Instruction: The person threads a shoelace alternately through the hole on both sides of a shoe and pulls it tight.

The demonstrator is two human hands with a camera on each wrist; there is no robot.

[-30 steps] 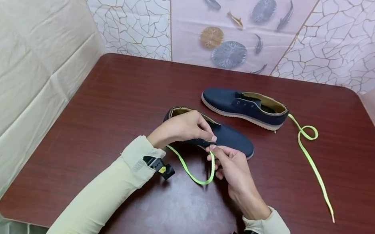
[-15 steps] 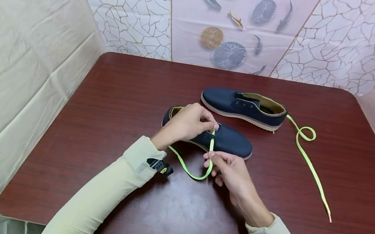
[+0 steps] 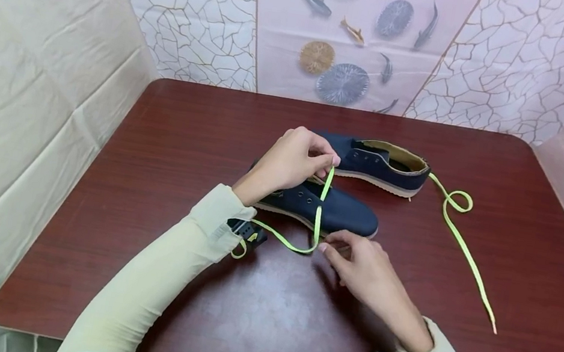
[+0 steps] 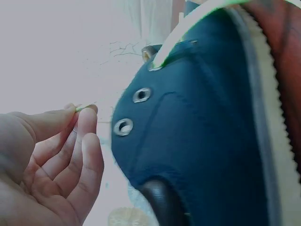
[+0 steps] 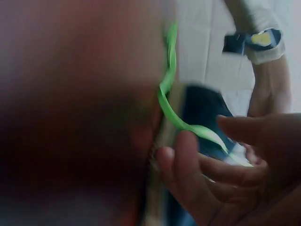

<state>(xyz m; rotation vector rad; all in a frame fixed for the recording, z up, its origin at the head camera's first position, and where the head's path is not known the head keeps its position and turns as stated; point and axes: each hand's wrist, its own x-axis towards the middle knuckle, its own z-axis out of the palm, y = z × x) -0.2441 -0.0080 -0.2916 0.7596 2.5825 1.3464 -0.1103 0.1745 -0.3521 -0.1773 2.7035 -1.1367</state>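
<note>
A navy lace-up shoe (image 3: 347,213) sits on the table, toe pointing right. My left hand (image 3: 293,156) is above it, thumb and fingertips pinching a neon yellow-green shoelace (image 3: 317,224). The lace runs taut upward from the shoe's front, and its slack side curves over the table toward my left wrist. In the left wrist view it passes through the front eyelet (image 4: 155,67); two other eyelets (image 4: 142,95) hold no lace. My right hand (image 3: 369,268) is low beside the toe, fingers loosely bent. Its thumb stands apart from the fingers in the right wrist view, near the lace.
Behind the near shoe stands a second navy shoe (image 3: 385,178), toe pointing left and partly covered by my left hand. A second yellow-green lace (image 3: 467,255) trails from its heel across the right side of the dark red table (image 3: 167,140). Patterned cloth hangs behind the table.
My left hand has risen away from the near shoe, drawing the lace up with it. The right hand, which pinched the lace earlier, has let go and moved slightly right and down.
</note>
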